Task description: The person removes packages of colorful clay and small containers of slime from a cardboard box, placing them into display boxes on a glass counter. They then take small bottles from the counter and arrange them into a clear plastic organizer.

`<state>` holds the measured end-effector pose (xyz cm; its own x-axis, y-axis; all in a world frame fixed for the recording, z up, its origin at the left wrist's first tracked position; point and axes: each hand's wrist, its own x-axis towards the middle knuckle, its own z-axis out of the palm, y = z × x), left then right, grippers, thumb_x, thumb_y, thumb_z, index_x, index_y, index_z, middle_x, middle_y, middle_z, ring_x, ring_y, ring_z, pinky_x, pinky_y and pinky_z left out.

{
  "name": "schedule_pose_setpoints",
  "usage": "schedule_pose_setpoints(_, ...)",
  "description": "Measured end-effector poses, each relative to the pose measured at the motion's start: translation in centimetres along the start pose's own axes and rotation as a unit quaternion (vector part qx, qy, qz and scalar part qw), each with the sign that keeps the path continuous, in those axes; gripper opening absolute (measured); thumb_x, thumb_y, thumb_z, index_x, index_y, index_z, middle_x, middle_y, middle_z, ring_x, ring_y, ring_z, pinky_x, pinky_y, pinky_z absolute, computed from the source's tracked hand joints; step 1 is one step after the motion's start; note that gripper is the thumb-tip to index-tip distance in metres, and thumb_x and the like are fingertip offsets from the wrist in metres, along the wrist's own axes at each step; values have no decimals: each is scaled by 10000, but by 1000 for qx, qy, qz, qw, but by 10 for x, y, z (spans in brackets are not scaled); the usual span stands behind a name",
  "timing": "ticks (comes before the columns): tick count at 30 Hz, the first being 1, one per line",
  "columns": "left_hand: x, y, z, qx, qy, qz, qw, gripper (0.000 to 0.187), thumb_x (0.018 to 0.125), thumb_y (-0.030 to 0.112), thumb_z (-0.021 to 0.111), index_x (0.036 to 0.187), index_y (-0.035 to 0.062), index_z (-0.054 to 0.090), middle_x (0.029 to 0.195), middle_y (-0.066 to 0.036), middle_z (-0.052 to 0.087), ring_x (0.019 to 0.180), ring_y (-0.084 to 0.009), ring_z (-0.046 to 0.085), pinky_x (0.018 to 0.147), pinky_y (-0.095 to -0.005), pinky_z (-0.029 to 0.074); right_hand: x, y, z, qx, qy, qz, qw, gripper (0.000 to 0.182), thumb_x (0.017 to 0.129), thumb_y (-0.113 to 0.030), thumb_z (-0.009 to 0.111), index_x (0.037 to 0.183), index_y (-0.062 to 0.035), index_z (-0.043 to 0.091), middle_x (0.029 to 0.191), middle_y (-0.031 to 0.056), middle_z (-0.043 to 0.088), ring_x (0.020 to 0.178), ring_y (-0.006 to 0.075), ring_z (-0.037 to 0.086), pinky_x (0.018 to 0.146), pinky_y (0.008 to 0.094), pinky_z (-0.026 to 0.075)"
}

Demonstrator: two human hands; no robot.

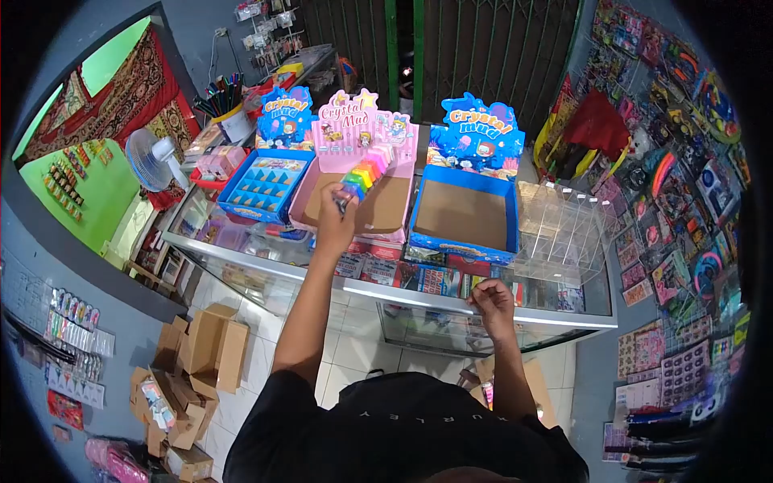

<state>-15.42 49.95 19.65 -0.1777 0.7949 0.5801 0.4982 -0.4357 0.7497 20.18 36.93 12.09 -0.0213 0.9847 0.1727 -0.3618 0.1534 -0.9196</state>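
My left hand (338, 213) is closed round the lower end of a rainbow-coloured stack (366, 174), which tilts up over the pink Crystal Mud box (306, 203). The bottom of that box shows as bare brown card. To its left stands a blue Crystal Mud box (259, 216) with a divided insert. Another blue Crystal Mud box (463, 248), to the right, shows a plain brown bottom. My right hand (491, 304) is at the front edge of the glass counter, its fingers curled; whether anything small is between them is hidden.
The glass display counter (564, 316) has a metal edge. A clear divided case (560, 233) sits at its right end. A fan (153, 159) and a pen bucket (233, 126) are at the left. Cardboard boxes (217, 346) lie on the floor; goods hang on the walls.
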Motion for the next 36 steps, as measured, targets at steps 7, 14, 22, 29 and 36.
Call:
schedule_pose_setpoints(7, 3, -24, 13, 174, -108, -26, 978, 308, 771, 145, 756, 1021, 28, 619, 988, -207, 646, 964, -402, 628, 865, -491, 504, 1, 4, -9, -7, -21, 4, 1000, 100, 929, -3, 674, 1001, -33, 611, 855, 61, 652, 791, 151, 639, 742, 290, 516)
schedule_pose_setpoints(14, -2, -17, 2, 237, -73, -33, 968, 226, 754, 161, 756, 922, 30, 680, 916, -177, 677, 965, -359, 644, 862, -470, 509, 4, 2, -12, 52, -41, 35, 997, 105, 935, -27, 677, 1009, -18, 604, 885, 81, 654, 809, 172, 652, 748, 308, 530)
schedule_pose_setpoints(22, -2, -27, -34, 315, 1, -79, 946, 214, 774, 211, 738, 932, 66, 737, 937, -167, 720, 928, -335, 682, 847, -557, 478, 2, -1, -15, 85, -38, 50, 994, 126, 936, -35, 676, 1037, -22, 602, 915, 94, 666, 814, 174, 657, 764, 307, 540)
schedule_pose_setpoints(29, 6, -17, -53, 376, 30, -167, 911, 211, 801, 221, 724, 949, 72, 736, 960, -146, 731, 989, -349, 659, 893, -590, 404, 3, -4, -14, 73, -43, 59, 995, 123, 945, -57, 675, 1041, -26, 605, 937, 95, 678, 821, 163, 661, 785, 300, 540)
schedule_pose_setpoints(36, 7, -27, -58, 413, 71, -161, 894, 245, 800, 239, 728, 1000, 96, 720, 1022, -141, 710, 1059, -346, 621, 884, -614, 383, 3, -5, -14, 79, -57, 47, 994, 93, 965, -19, 612, 1057, -27, 601, 969, 85, 650, 819, 172, 648, 761, 300, 533)
